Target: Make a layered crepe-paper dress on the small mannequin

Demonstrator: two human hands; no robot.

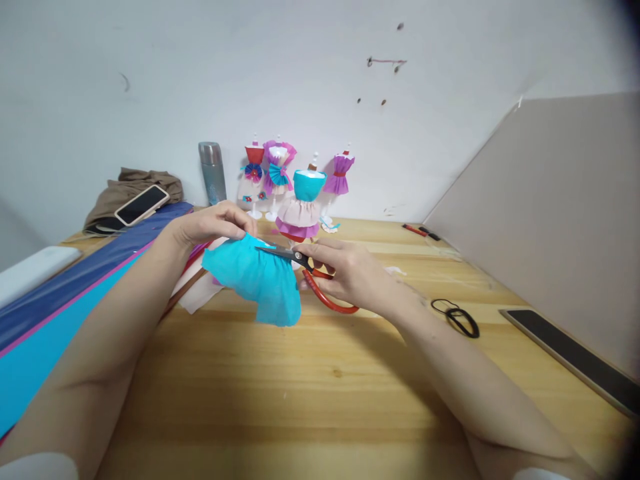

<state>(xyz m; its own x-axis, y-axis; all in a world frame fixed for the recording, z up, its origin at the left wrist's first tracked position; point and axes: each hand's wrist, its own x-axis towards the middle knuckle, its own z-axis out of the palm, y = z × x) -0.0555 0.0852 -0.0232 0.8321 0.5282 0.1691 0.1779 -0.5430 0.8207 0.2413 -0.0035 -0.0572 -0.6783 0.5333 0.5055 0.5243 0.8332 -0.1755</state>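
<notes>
Pinched at its gathered upper edge, a piece of turquoise crepe paper (260, 280) hangs from my left hand (220, 221). My right hand (350, 273) grips red-handled scissors (327, 297), whose dark blades point left and lie across the paper near its gathered top. I cannot tell whether the blades are closed. Just behind stands a small dress form (309, 187) in a turquoise bodice and a tiered pale pink and purple skirt. Strips of pale pink paper (197, 300) lie below my left wrist.
Several small dressed forms (340, 175) stand by the wall, beside a grey flask (213, 173). At left are a phone (143, 205), brown cloth (120, 190) and coloured sheets (75, 320). A black hair tie (463, 321), pens (417, 231) and a dark flat device (565, 353) lie at right.
</notes>
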